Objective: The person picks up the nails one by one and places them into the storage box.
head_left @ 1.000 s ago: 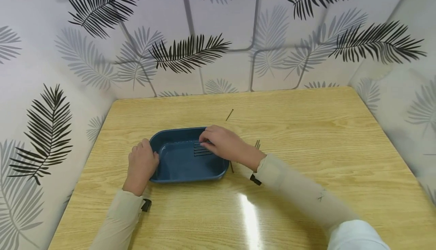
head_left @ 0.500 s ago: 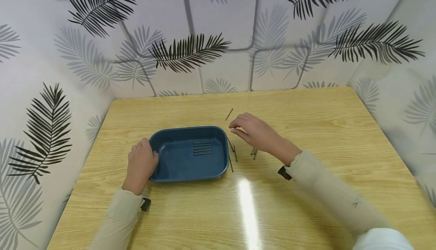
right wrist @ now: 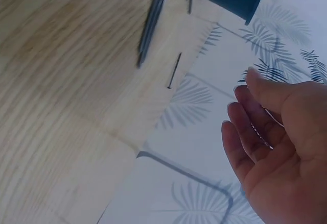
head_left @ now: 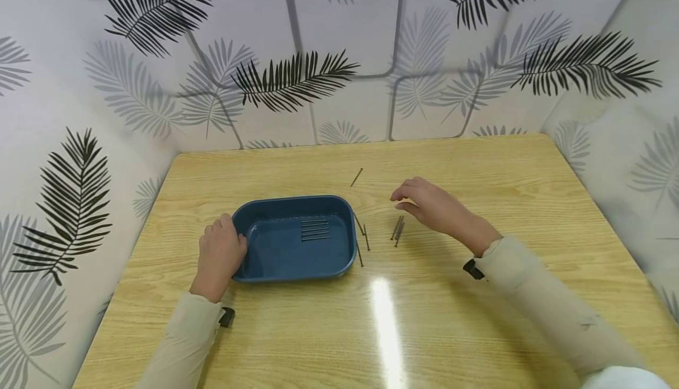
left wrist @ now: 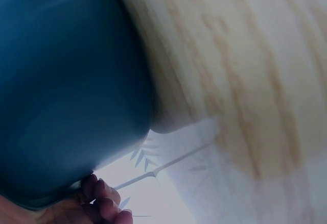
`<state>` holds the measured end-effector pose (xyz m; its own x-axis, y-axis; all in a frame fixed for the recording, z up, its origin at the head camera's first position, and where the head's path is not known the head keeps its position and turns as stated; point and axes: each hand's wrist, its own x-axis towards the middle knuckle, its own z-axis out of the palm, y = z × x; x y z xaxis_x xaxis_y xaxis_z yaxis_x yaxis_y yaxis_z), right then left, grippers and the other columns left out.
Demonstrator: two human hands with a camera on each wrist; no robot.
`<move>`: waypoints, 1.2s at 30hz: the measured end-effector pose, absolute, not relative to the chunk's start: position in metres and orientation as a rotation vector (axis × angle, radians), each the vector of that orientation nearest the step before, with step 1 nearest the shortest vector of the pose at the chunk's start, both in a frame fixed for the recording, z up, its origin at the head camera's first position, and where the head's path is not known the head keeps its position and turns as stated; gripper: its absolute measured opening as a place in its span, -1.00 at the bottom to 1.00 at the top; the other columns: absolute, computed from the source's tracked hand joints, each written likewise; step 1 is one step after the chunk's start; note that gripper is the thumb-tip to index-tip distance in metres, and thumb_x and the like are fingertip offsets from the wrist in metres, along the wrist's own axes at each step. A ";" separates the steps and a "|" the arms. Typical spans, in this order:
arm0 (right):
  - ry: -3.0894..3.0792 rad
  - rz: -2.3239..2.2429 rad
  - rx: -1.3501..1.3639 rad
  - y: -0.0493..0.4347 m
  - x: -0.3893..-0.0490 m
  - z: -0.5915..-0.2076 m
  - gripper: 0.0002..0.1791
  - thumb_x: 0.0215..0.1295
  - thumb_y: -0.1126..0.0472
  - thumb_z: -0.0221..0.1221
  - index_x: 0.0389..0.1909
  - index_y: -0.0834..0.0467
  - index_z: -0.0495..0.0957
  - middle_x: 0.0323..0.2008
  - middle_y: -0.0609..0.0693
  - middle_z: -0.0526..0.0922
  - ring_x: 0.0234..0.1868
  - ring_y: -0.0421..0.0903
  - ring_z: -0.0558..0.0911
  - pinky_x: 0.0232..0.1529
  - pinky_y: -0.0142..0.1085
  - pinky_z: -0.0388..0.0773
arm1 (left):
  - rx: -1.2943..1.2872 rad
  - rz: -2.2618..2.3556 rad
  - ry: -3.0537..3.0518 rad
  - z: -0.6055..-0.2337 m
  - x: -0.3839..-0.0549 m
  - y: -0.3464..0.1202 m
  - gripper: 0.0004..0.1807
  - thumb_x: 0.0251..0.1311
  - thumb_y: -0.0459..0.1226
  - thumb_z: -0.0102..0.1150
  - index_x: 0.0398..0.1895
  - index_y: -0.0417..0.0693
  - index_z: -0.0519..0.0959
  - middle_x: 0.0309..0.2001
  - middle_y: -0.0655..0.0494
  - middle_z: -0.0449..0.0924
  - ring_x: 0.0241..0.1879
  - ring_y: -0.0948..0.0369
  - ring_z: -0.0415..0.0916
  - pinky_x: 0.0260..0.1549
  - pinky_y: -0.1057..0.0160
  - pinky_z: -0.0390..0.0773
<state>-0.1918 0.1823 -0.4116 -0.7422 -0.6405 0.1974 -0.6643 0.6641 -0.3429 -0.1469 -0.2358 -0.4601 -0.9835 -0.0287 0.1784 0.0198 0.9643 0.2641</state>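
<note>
A blue plastic tray (head_left: 281, 259) sits on the table, with several nails (head_left: 315, 238) lying in a row on its floor. My left hand (head_left: 220, 253) grips the tray's left rim, and in the left wrist view its fingers (left wrist: 104, 198) curl over the edge. Off to the right, my right hand (head_left: 432, 203) hovers above the table, fingers loosely bent and nothing between them. Just below its fingertips lies a small bunch of nails (head_left: 398, 231). The right wrist view shows the same empty hand (right wrist: 281, 147), thumb apart from the fingers.
Several loose nails (head_left: 366, 238) lie along the tray's right side. A lone nail (head_left: 356, 177) rests farther back on the wooden table (head_left: 477, 171). Leaf-patterned walls (head_left: 345, 106) stand behind the table and at both sides.
My right hand has left the inside of the tray and moved right, to beside the bunch of nails. The left hand and the tray have stayed put.
</note>
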 end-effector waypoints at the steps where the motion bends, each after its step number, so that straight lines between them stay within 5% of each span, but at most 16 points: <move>1: -2.821 0.610 1.112 0.184 -0.192 -0.413 -0.78 0.20 0.31 0.20 -0.12 0.21 0.57 -0.18 0.04 0.58 -0.11 -0.03 0.52 -0.08 -0.17 0.44 | 0.010 -0.398 -2.938 -0.460 -0.147 -0.236 -0.81 0.13 -0.34 0.03 -0.43 -0.29 0.27 -0.49 -0.16 0.32 -0.46 -0.09 0.32 -0.49 0.00 0.27; 36: -2.870 0.546 1.429 0.190 -0.204 -0.460 -0.82 0.01 0.28 0.34 -0.32 0.06 0.62 -0.31 -0.11 0.55 -0.23 -0.13 0.46 -0.17 -0.24 0.44 | 0.026 -0.410 -2.968 -0.457 -0.146 -0.235 -0.79 0.15 -0.34 0.05 -0.39 -0.31 0.27 -0.46 -0.16 0.32 -0.44 -0.09 0.30 -0.46 0.00 0.28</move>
